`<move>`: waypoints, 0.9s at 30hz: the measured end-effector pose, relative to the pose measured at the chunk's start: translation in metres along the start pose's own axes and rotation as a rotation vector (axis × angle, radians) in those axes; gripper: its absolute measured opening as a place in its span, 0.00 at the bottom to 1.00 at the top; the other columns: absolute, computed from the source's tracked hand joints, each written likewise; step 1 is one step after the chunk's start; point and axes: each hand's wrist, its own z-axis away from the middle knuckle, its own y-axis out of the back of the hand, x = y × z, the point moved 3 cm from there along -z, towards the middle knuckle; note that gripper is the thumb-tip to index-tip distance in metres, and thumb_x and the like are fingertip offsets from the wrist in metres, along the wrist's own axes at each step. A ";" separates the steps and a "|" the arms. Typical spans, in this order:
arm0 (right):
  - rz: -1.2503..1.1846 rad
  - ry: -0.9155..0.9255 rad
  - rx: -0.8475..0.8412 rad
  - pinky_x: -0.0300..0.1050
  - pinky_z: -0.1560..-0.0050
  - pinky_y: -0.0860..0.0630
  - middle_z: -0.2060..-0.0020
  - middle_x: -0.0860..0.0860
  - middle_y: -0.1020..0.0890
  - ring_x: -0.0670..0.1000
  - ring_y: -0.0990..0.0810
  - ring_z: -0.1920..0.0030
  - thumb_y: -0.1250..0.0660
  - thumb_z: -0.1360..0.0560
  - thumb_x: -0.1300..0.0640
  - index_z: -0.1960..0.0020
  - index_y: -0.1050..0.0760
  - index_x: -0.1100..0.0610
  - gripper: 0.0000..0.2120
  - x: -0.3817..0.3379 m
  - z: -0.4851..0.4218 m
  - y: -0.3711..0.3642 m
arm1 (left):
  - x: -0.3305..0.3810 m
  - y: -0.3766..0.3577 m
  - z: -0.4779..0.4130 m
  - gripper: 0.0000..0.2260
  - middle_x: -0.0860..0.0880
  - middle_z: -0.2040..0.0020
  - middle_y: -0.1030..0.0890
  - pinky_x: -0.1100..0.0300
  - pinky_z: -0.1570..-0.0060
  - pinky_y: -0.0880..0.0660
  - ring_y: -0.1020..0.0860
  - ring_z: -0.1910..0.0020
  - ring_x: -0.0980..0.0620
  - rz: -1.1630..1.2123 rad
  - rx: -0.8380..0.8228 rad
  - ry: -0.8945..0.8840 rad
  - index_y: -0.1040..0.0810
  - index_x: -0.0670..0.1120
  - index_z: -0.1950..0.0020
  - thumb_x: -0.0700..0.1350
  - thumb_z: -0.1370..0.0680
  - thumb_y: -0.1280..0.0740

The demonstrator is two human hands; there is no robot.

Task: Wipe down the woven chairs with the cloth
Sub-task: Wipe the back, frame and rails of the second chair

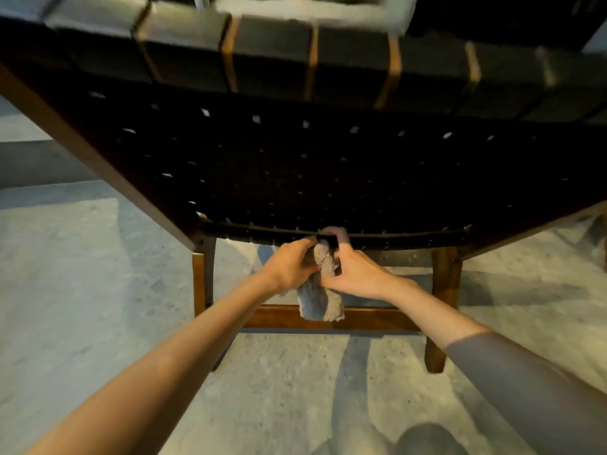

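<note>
A woven chair [295,172] with black straps on a brown wooden frame fills the upper view, seen from behind. A grey cloth [320,297] hangs bunched from the bottom edge of the woven back, and a small bit of it pokes up through the gap there. My left hand [289,267] grips the cloth from the left. My right hand [358,274] pinches it from the right, its fingertips up at the lowest strap. Both hands meet just under the woven panel.
Two wooden chair legs [443,290] and a low crossbar [371,318] stand below the hands. Pale concrete floor [82,274] lies all around. A grey rounded shape [427,438], blurred, shows at the bottom edge.
</note>
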 end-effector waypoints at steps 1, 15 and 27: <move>-0.037 -0.028 -0.050 0.57 0.64 0.23 0.55 0.57 0.18 0.58 0.18 0.61 0.31 0.28 0.56 0.33 0.47 0.36 0.34 -0.012 0.009 0.008 | 0.009 0.011 0.008 0.15 0.42 0.40 0.22 0.56 0.44 0.29 0.24 0.41 0.44 0.001 -0.026 0.022 0.28 0.39 0.37 0.38 0.23 0.34; 0.020 -0.143 -0.253 0.54 0.54 0.20 0.53 0.48 0.19 0.47 0.19 0.56 0.32 0.25 0.54 0.48 0.30 0.46 0.09 -0.238 0.171 0.121 | 0.147 0.206 0.198 0.07 0.52 0.54 0.24 0.71 0.58 0.32 0.25 0.55 0.55 0.160 -0.093 0.235 0.25 0.46 0.51 0.41 0.26 0.29; 0.161 0.049 -0.023 0.47 0.57 0.22 0.63 0.35 0.25 0.42 0.25 0.55 0.33 0.25 0.47 0.46 0.25 0.40 0.08 -0.445 0.165 0.178 | 0.155 0.443 0.270 0.03 0.55 0.57 0.20 0.76 0.59 0.31 0.23 0.59 0.64 0.185 0.107 0.254 0.21 0.48 0.52 0.45 0.25 0.30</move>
